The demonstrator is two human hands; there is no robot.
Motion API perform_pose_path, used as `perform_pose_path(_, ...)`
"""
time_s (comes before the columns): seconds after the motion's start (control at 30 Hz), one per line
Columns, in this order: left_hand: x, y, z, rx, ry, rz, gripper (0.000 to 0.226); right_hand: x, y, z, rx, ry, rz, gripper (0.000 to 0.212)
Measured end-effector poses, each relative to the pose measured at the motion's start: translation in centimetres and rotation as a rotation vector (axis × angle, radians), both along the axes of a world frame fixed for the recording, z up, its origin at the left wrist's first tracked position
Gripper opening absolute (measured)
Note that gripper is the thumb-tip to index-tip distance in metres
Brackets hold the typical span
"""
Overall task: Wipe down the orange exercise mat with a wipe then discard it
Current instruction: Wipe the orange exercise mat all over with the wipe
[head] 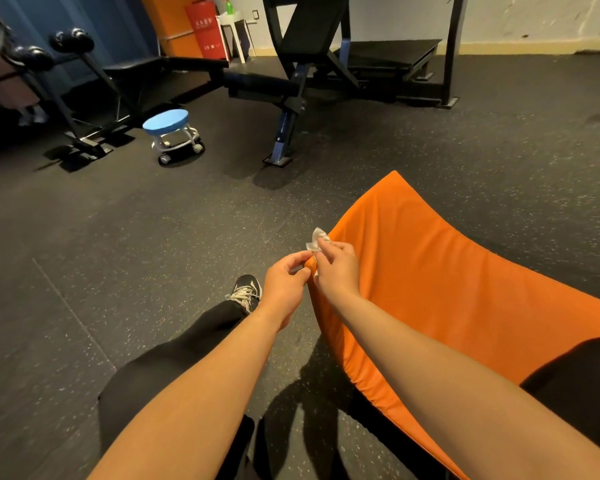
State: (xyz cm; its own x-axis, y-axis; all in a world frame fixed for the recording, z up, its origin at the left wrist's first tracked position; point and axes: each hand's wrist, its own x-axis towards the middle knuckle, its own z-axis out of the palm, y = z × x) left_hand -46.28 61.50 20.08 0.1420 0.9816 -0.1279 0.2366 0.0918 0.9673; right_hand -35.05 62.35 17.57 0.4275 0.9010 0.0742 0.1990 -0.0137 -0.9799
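The orange exercise mat (426, 275) lies on the dark gym floor, running from the centre to the lower right. Both my hands hover over its left edge. My right hand (336, 268) pinches a small crumpled white wipe (316, 239) at its fingertips. My left hand (284, 282) has its fingers curled and pinched together just left of the right hand, close under the wipe; what it pinches is too small to make out. My legs in black trousers and one black shoe (246, 292) are beside the mat.
A low blue stool on wheels (172, 133) stands to the far left. Black weight benches (291, 74) and dumbbells (49, 46) fill the back. A red bin (205, 29) and a white table (236, 29) stand by the far wall. Speckled floor (118, 254) lies left of the mat.
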Motion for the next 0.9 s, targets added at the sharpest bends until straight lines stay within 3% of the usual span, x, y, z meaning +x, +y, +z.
perform_pose_path(0.1,-0.4,0.1,-0.2,-0.026,-0.027,0.049,0.038,-0.2,-1.1,-1.4,-0.019,-0.018,0.014,0.033)
perform_pose_path(0.3,-0.2,0.5,0.2,-0.038,-0.047,0.072,0.037,0.2,-3.4,-3.0,-0.023,-0.131,0.118,0.054)
perform_pose_path(0.47,0.0,0.2,0.3,-0.002,-0.011,0.061,0.038,0.3,-4.4,-4.0,-0.102,-0.08,0.079,0.037)
perform_pose_path(0.67,0.2,-0.3,0.1,0.092,0.033,0.022,0.036,0.4,-0.5,0.3,0.002,-0.07,0.064,0.044)
perform_pose_path(0.8,0.1,-0.1,-0.2,0.088,0.101,0.043,0.036,-0.4,-1.2,-1.4,-0.082,-0.12,0.071,0.027)
perform_pose_path(0.9,-0.3,0.0,-0.6,0.073,0.157,0.079,0.038,0.3,-1.9,-4.3,-0.265,-0.2,0.158,0.017)
